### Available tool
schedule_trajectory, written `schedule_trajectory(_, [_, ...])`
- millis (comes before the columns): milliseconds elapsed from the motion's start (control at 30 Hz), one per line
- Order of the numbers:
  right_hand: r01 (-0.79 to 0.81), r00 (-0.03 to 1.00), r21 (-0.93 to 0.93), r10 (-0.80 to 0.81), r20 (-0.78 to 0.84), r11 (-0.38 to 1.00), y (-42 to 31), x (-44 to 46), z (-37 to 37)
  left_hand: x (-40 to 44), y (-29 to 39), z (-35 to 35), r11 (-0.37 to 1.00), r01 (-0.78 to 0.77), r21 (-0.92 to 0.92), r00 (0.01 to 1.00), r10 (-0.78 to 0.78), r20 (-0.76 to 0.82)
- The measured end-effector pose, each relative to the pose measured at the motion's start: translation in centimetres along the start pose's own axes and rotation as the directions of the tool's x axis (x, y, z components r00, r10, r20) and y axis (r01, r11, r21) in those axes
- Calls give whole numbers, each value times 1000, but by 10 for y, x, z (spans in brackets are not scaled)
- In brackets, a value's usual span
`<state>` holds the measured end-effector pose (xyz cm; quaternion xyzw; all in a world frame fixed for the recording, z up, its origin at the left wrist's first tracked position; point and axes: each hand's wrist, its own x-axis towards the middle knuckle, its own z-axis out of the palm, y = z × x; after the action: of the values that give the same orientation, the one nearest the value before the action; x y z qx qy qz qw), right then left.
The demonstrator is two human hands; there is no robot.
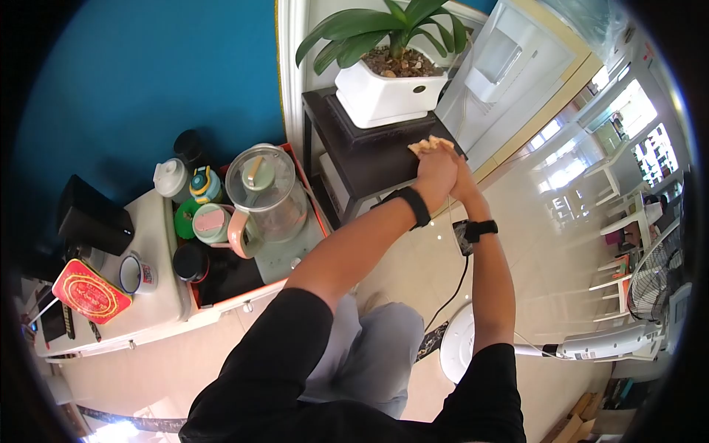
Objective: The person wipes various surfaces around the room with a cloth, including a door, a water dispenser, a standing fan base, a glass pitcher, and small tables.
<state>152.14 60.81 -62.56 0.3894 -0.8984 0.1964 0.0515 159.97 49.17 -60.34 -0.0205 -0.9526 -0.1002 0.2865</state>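
Note:
My left hand (436,176) is closed on a crumpled tan cloth-like piece (430,143) that sticks out past the knuckles. Pressed against its right side is my right hand (462,179), closed around the same piece, its fingers partly hidden behind the left hand. Both hands are over the front right corner of a dark stand (377,164). A white pot (384,94) with a green leafy plant (399,33) stands on it, just behind the hands. Black bands circle both wrists.
To the left, a red-edged tray (314,193) holds a clear pitcher (277,203), cups and bottles. Beside it are an enamel mug (137,275), a red fan-shaped item (90,292) and a black box (96,214). A white floor fan (613,343) lies right, with a cable across the floor.

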Motion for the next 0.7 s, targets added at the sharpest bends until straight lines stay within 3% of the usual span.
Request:
schedule_trajectory(100, [-65, 997, -60, 62, -52, 996, -5, -3, 1, 3, -2, 0, 997, -48, 65, 994, 42, 98])
schedule_trajectory(233, [-122, 991, -196, 130, 27, 973, -29, -9, -2, -9, -9, -14, 998, -56, 27, 980, 50, 192])
schedule_trajectory(333, [-41, 999, -169, 44, 14, 985, -40, -19, 0, -30, -17, -32, 996, -88, -9, 980, 88, 181])
schedule_trajectory(433, [-17, 1000, -185, 12, -26, 983, -72, -31, 1, -50, -27, -60, 990, -142, -8, 949, 139, 285])
schedule_trajectory(467, [-11, 1000, -185, 6, -27, 983, -88, -34, -2, -59, -29, -60, 993, -118, -4, 970, 116, 215])
schedule_trajectory(567, [-17, 999, -136, 11, -44, 991, -138, -45, -9, -87, -39, -94, 994, -106, 4, 970, 102, 218])
schedule_trajectory(633, [-64, 996, -28, 62, -68, 998, -160, -48, -1, -109, -59, -96, 993, -39, -112, 990, 53, 131])
schedule_trajectory(700, [14, 996, 24, -12, -87, 1000, -183, -50, 1, -125, -79, -106, 974, -8, -228, 997, 27, 79])
